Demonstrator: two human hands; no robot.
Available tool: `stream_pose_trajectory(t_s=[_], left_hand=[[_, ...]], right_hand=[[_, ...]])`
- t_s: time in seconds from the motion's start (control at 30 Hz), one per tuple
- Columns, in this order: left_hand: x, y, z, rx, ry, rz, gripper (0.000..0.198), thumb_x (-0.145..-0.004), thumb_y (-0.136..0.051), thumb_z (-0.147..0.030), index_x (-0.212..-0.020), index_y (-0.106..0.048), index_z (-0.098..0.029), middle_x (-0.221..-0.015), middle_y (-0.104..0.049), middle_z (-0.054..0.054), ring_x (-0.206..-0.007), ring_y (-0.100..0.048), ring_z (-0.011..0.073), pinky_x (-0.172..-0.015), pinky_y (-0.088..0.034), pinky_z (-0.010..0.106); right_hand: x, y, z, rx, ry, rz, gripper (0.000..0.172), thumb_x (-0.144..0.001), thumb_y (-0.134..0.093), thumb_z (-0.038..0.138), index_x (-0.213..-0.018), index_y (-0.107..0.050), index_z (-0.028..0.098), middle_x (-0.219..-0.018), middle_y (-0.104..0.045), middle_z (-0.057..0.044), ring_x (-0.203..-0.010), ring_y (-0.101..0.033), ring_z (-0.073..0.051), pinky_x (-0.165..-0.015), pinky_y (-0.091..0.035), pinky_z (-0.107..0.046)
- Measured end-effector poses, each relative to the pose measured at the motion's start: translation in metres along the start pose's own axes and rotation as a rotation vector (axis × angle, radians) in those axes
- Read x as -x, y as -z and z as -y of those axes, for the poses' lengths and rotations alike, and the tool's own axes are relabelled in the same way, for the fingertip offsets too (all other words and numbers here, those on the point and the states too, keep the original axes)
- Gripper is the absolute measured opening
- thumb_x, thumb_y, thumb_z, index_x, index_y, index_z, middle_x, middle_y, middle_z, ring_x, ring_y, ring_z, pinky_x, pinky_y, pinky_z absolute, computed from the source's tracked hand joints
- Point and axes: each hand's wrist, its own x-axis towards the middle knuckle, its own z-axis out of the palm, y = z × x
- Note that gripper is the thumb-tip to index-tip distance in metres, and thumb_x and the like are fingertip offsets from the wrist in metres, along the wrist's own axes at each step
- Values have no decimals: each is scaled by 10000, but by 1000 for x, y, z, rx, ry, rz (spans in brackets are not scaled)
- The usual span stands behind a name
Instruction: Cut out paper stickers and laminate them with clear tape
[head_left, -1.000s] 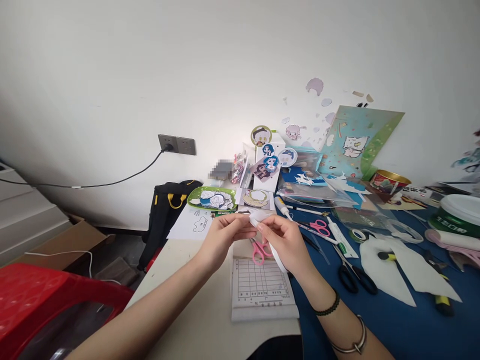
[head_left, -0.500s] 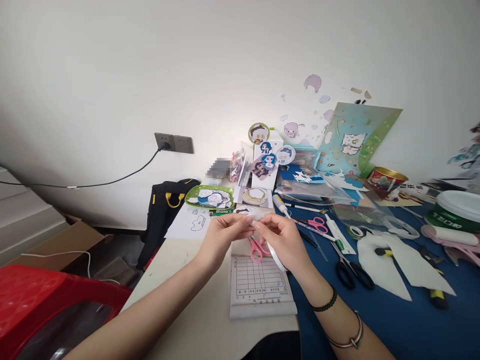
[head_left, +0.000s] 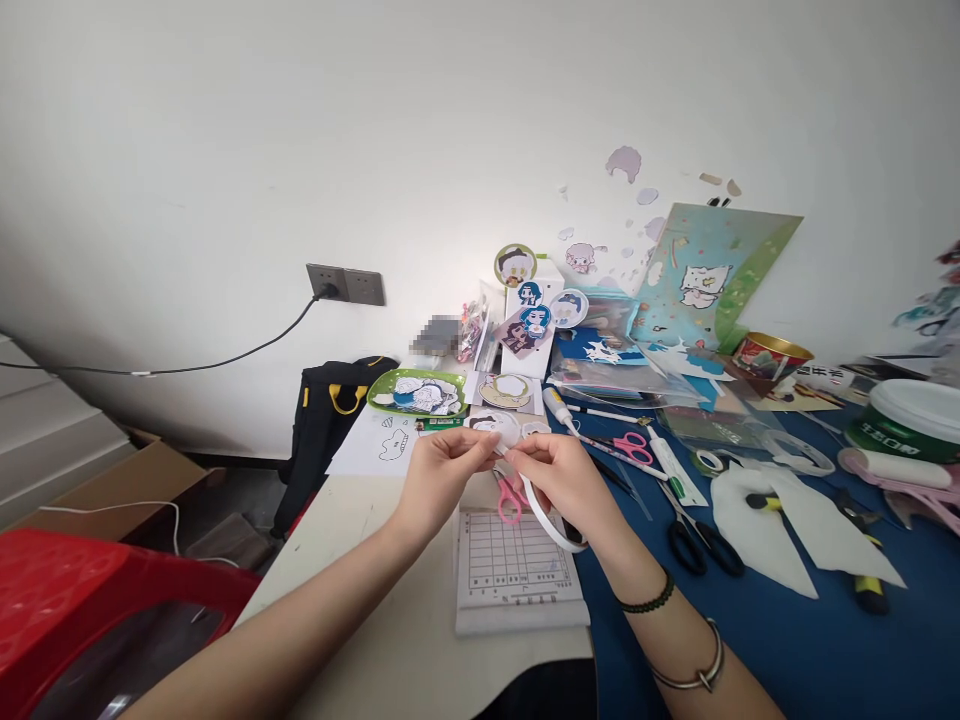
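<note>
My left hand (head_left: 442, 475) pinches a small white paper piece (head_left: 508, 432) between thumb and fingertips, mostly hidden by them. My right hand (head_left: 564, 482) meets it there, thumb and forefinger pressed together at the same spot. From under my right palm hangs a white ring-like band (head_left: 547, 522), which looks like a roll of tape held in the curled fingers. Just below both hands lie pink-handled scissors (head_left: 510, 508), partly covered, at the top edge of a printed form pad (head_left: 517, 570).
A green tray (head_left: 381, 392) of paper cutouts stands behind my left hand. On the blue mat to the right are black-handled scissors (head_left: 701, 550), a glue tube (head_left: 675, 468), white sheet pieces (head_left: 757, 525) and a lidded tub (head_left: 907, 420). A red stool (head_left: 112, 575) stands left of the table.
The white band under my right hand shows more fully now, swung out below the palm. Both hands stay together, my right thumb shifted slightly left. The view has moved a little.
</note>
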Motion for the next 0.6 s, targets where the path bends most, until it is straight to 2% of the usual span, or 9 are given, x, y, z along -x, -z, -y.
stream_pose_trajectory(t_s=[0.13, 0.47, 0.53, 0.6], left_hand=[[-1, 1, 1, 10, -1, -10, 223, -685, -753, -366, -684, -722, -145, -699, -707, 34, -697, -651, 158, -724, -550, 266], [2, 0, -2, -25, -37, 6, 217, -696, -739, -370, -694, -725, -153, -702, -707, 39, -723, -652, 182, -740, -545, 294], [2, 0, -2, -10, -63, 22, 229, -718, -712, -384, -709, -726, -155, -745, -714, 47, -757, -649, 195, -768, -540, 315], [1, 2, -3, 53, -96, 32, 295, -784, -625, -427, -750, -727, -152, -836, -721, 68, -816, -649, 217, -804, -530, 344]], right_hand=[[1, 1, 2, 54, -7, 4, 253, -782, -602, 346, -605, -570, 168, -404, -489, 45, -309, -400, -72, -332, -305, -187], [1, 0, 0, 86, 14, -4, 249, -802, -569, 330, -605, -547, 180, -416, -472, 46, -330, -395, -81, -339, -316, -195], [3, -1, 1, 142, 94, -33, 241, -814, -562, 331, -621, -546, 187, -458, -512, 32, -361, -439, -98, -363, -346, -212], [6, -2, 2, 269, 284, -131, 219, -832, -552, 312, -649, -551, 192, -514, -554, 16, -410, -486, -113, -407, -380, -231]])
